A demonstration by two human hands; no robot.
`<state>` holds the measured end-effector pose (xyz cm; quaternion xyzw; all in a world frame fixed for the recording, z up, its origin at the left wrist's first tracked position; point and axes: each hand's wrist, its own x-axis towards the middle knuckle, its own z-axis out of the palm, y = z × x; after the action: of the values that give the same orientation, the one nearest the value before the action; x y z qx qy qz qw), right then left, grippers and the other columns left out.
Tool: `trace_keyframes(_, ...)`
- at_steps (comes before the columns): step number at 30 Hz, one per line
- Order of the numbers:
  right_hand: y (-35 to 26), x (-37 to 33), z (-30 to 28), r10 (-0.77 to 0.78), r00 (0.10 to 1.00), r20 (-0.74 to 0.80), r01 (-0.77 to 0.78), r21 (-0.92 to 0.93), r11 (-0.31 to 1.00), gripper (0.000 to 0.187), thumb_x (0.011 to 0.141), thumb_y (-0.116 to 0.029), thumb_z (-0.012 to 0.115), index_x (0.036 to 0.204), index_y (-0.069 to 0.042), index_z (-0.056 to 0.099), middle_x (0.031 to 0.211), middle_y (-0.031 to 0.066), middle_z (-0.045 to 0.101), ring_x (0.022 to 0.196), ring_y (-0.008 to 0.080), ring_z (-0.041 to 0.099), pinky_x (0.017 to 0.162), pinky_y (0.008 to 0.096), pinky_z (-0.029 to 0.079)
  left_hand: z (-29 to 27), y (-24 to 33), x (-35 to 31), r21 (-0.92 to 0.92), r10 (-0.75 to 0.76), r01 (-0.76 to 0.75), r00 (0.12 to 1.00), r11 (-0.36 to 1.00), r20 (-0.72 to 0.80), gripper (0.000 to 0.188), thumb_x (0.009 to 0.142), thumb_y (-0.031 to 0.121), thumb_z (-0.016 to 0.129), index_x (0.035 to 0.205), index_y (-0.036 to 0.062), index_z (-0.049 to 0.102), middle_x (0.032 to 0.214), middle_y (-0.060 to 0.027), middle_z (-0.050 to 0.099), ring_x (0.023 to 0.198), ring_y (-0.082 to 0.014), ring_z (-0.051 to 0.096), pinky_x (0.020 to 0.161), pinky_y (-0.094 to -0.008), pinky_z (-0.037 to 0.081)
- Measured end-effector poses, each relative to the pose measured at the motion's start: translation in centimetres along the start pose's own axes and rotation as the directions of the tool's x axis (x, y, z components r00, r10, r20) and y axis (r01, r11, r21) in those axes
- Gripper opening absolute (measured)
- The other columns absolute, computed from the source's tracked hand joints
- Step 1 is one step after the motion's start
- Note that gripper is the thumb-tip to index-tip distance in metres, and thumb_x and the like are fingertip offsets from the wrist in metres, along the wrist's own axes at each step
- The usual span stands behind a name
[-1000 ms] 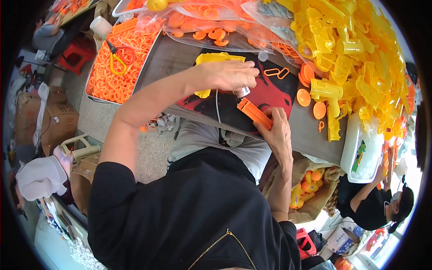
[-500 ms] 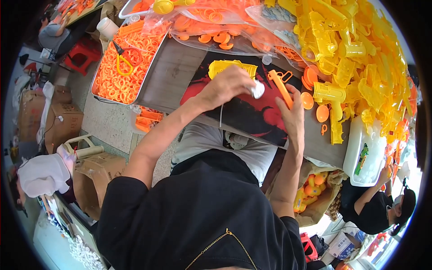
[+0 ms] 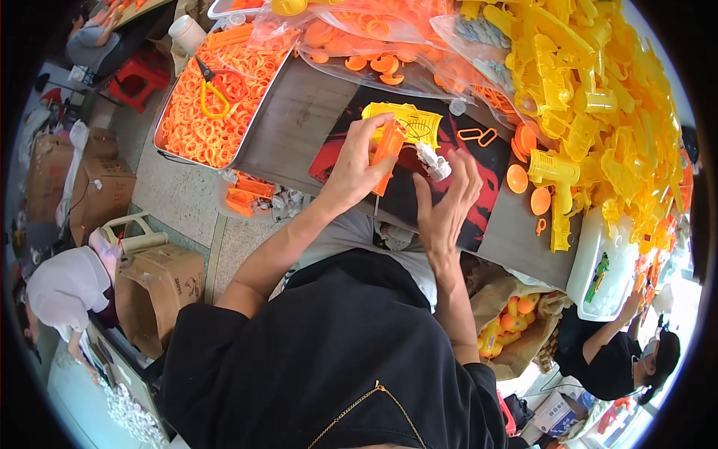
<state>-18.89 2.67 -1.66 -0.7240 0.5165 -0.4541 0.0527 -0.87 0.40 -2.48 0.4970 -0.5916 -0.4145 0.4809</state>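
Note:
My left hand [image 3: 355, 170] is closed on a long orange plastic part [image 3: 387, 153], thumb on one side and fingers on the other. A small white plastic piece [image 3: 434, 163] lies to its right, with what look like thin dark wires beside it. Around this piece my right hand [image 3: 446, 206] is spread, thumb and fingers apart; I cannot tell whether a fingertip touches it. Behind both hands a yellow half-shell [image 3: 419, 126] rests on the black and red mat [image 3: 467, 224]. An orange loop-shaped part [image 3: 477, 137] lies at the mat's far right.
A tray of orange rings [image 3: 202, 123] with yellow-handled cutters [image 3: 213, 97] on top stands left. Yellow shells [image 3: 598, 112] are heaped at the right, beside orange discs [image 3: 517, 179] and a yellow toy-gun body [image 3: 555, 172]. A white bin [image 3: 598, 280] stands at the right edge.
The orange part has passed from my right hand to my left. The white piece, earlier at my left hand, is now by my right fingers. The orange loop has stayed on the mat.

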Motion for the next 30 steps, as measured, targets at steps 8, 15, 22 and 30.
trace_keyframes(8,2.9,4.1,-1.8,0.071,0.95,0.304,-0.109,0.109,0.988,0.032,0.089,-0.016,0.074,0.116,-0.001,0.065,0.102,0.0184,0.069,0.092,0.0356,0.067,0.081,0.0429,0.052,0.4,1.5,-0.2,0.809,0.269,-0.154,0.963,0.567,-0.005,0.054,0.093,0.017,0.071,0.143,0.0114,0.053,0.118,-0.0092,0.065,0.111,-0.0299,0.057,0.09,-0.0429,0.044)
trace_keyframes(15,5.6,8.4,-0.9,0.257,0.798,0.544,-0.243,-0.1,0.965,0.026,0.102,-0.025,0.057,0.104,0.001,0.059,0.088,0.0189,0.067,0.081,0.0371,0.068,0.071,0.0425,0.05,-3.3,-0.3,0.0,0.62,0.129,-0.205,0.978,0.757,0.165,0.068,0.084,0.023,0.076,0.145,0.0059,0.052,0.122,-0.0114,0.066,0.11,-0.0305,0.058,0.098,-0.0439,0.045)
trace_keyframes(22,5.4,6.0,-0.2,0.228,0.811,0.539,-0.211,-0.094,0.973,0.029,0.106,-0.028,0.051,0.103,0.0,0.057,0.083,0.0242,0.06,0.078,0.0434,0.063,0.066,0.0468,0.045,-1.6,-0.2,-0.3,0.613,0.244,-0.187,0.97,0.768,-0.01,0.072,0.077,0.01,0.076,0.145,0.0078,0.052,0.119,-0.0107,0.07,0.101,-0.0303,0.06,0.093,-0.0431,0.048)
trace_keyframes(30,4.3,5.8,0.8,0.095,0.944,0.317,-0.042,-0.17,0.985,0.029,0.1,-0.03,0.061,0.097,-0.002,0.058,0.081,0.0188,0.068,0.079,0.0381,0.065,0.072,0.0479,0.048,-0.6,-2.2,1.2,0.604,0.406,-0.28,0.911,0.746,-0.079,0.054,0.076,0.002,0.078,0.127,0.0067,0.061,0.119,-0.0105,0.07,0.1,-0.0298,0.059,0.092,-0.0431,0.051)
